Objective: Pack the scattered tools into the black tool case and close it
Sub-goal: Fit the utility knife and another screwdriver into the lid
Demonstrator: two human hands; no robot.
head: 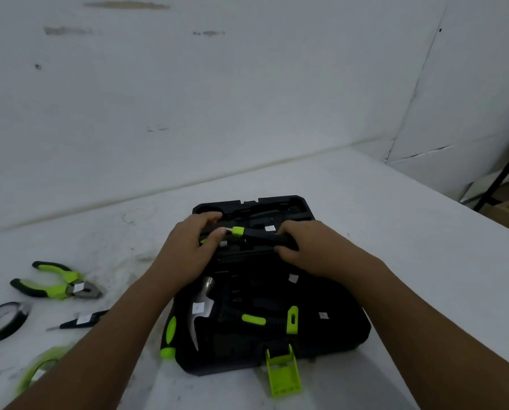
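Note:
The black tool case (330, 327) lies open on the white table, a green latch (282, 371) hanging at its front edge. A hammer (206, 306) with a black and green handle lies in the near half. Over the far half, my right hand (309, 247) grips the black handle of a green-collared screwdriver (241, 232). My left hand (188, 247) pinches its shaft end with fingertips. Left of the case lie green pliers (61, 282), a roll of black tape (3, 321), a small black tool (81, 319) and a blurred green item (40, 368).
A green and black handle (169, 335) shows at the case's left edge by my left forearm. White wall panels stand behind the table. The table's right edge runs diagonally, with a dark stand (501, 176) and boxes beyond it.

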